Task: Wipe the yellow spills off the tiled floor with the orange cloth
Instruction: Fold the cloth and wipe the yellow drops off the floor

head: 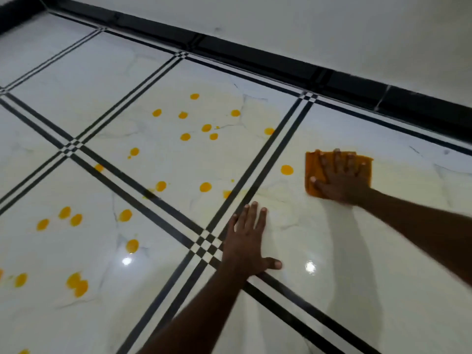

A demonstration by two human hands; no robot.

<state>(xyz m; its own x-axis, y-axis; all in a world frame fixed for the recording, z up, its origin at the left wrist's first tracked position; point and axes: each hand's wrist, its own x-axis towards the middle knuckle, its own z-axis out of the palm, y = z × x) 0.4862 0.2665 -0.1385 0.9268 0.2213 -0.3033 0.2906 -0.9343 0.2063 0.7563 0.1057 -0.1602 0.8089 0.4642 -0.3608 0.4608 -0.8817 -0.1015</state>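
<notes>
The folded orange cloth [314, 164] lies flat on the white tiled floor [332, 251] at the right. My right hand [342, 180] presses down on it with straight, spread fingers. One yellow spot [287, 169] sits just left of the cloth. Several more yellow spills [185, 136] dot the middle tile, and others [76, 284] spread over the lower left tile. My left hand [246, 245] rests flat on the floor beside a black tile crossing, fingers straight, holding nothing. Faint yellowish smears show on the tile between my two hands.
Black double lines [258, 162] divide the glossy tiles. A black skirting strip [255, 56] runs along the white wall [332, 26] at the back. Two bright light reflections [310, 267] shine on the floor near me.
</notes>
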